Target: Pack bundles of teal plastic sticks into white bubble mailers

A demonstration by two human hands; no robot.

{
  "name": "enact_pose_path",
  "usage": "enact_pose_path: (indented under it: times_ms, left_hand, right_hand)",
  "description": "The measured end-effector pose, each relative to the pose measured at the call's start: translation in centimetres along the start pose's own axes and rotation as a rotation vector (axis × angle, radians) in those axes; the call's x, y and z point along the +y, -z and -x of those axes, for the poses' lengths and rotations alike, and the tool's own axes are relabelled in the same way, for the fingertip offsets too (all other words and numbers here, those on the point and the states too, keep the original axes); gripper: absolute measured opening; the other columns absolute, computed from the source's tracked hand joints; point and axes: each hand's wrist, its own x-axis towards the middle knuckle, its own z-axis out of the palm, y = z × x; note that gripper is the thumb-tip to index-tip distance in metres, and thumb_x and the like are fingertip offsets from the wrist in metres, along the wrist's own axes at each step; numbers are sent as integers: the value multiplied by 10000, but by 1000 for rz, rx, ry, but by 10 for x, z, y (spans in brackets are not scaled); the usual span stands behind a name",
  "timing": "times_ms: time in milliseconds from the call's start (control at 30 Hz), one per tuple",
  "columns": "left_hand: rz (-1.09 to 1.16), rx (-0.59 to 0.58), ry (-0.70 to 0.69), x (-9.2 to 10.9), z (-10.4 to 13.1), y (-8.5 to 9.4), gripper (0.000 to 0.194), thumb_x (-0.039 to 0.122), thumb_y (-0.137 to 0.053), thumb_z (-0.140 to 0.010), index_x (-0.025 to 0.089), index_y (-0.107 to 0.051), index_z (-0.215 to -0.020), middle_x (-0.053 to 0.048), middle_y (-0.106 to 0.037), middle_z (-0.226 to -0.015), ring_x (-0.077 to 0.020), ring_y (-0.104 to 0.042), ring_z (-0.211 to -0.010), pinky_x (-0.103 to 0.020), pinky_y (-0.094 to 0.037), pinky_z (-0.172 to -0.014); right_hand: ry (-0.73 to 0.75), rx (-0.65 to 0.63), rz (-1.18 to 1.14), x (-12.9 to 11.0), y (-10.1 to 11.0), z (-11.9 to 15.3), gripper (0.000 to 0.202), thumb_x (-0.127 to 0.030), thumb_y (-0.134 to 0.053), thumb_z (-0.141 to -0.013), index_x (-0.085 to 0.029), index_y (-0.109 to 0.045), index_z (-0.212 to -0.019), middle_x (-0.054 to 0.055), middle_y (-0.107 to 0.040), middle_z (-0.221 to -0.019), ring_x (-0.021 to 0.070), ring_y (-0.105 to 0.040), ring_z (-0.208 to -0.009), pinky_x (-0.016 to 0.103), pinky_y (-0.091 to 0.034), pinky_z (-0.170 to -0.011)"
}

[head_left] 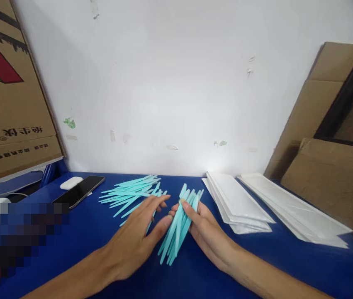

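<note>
A bundle of turquoise sticks (178, 234) is gripped in my right hand (205, 226), its thumb lying across their upper part. The sticks fan out a little and point down toward me. Just left of the bundle is my left hand (143, 224), fingers spread, thumb close to the sticks; whether it touches them is unclear. Beyond and partly under my left hand, a loose pile of similar turquoise sticks (129, 192) lies on the blue table (101, 245).
Two stacks of white sleeves lie on the right, one nearer the middle (238, 197) and one farther right (291, 205). On the left are a dark phone (84, 191) and a white case (71, 182). Cardboard stands at the left (11, 104) and right (328, 178), with a white wall (164, 83) behind.
</note>
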Motion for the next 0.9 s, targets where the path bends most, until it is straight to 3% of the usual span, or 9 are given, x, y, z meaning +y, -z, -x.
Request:
enact_pose_path:
  times_ms: [67, 133, 200, 267, 400, 533, 633, 733, 900]
  left_hand:
    - [250, -116, 58, 8, 5, -7, 659, 538, -508, -943, 313, -290, -1523, -90, -539, -1368, -274, -535, -1176, -423, -446, -993]
    - [469, -240, 79, 13, 6, -14, 689, 523, -563, -923, 294, -286, -1512, -87, -586, -1280, -247, -585, -1080, -392, -475, -934]
    - [630, -348, 90, 14, 6, -19, 564, 501, -546, -942, 239, -396, -1418, -57, -633, -1085, -203, -615, -934, -349, -490, -859]
    - [664, -396, 114, 13, 5, -20, 416, 508, -499, -964, 185, -520, -1227, -15, -603, -905, -164, -586, -828, -307, -473, -798]
    - [549, -411, 189, 9, 6, -15, 426, 579, -418, -972, 175, -553, -974, 30, -476, -769, -120, -440, -701, -250, -389, -654]
    - [544, -403, 190, 7, 5, -7, 406, 575, -406, -975, 200, -544, -1047, 58, -362, -733, -105, -304, -612, -230, -312, -555]
    - [385, -309, 92, 7, 3, -3, 380, 538, -380, -990, 213, -558, -1074, 14, -525, -851, -135, -441, -711, -248, -395, -647]
    - [180, -273, 16, 9, 3, -5, 383, 496, -324, -1008, 214, -583, -1004, -22, -634, -949, -183, -546, -839, -282, -427, -754]
    - [-194, -251, 81, 16, 8, -9, 358, 483, -348, -993, 221, -582, -1064, -51, -693, -872, -243, -638, -796, -316, -403, -689]
  right_hand:
    - [67, -33, 44, -2, -6, 4, 346, -486, -632, -919, -167, -597, -1047, 65, -693, -1005, 197, -656, -979, 325, -512, -890]
    - [111, -50, 115, -3, -11, 9, 351, -505, -618, -919, -178, -585, -1043, 49, -696, -951, 162, -671, -784, 287, -549, -714]
    - [108, -61, 195, -3, -15, 12, 366, -538, -607, -909, -192, -562, -1020, 18, -687, -847, 128, -612, -536, 258, -504, -488]
    - [118, -56, 260, -3, -16, 14, 364, -541, -630, -889, -201, -562, -1001, -3, -674, -795, 135, -604, -491, 259, -489, -437]
    - [210, 35, 375, -4, -16, 14, 334, -480, -699, -860, -185, -651, -1008, 36, -715, -950, 205, -684, -936, 295, -549, -831]
    - [171, 14, 383, -5, -9, 7, 405, -481, -740, -824, -185, -668, -1091, 54, -722, -1045, 235, -655, -1047, 330, -503, -937]
    - [205, 90, 234, -9, 0, 1, 541, -485, -718, -845, -258, -561, -1310, 44, -682, -1214, 230, -622, -1143, 369, -463, -1018]
    - [361, 140, 245, -14, 7, 0, 485, -530, -538, -954, -305, -517, -1383, 36, -586, -1384, 226, -525, -1289, 407, -391, -1106]
    - [371, -89, 582, -16, 4, 14, 413, -493, -384, -1030, -339, -528, -1385, 13, -536, -1449, 204, -452, -1362, 412, -289, -1178]
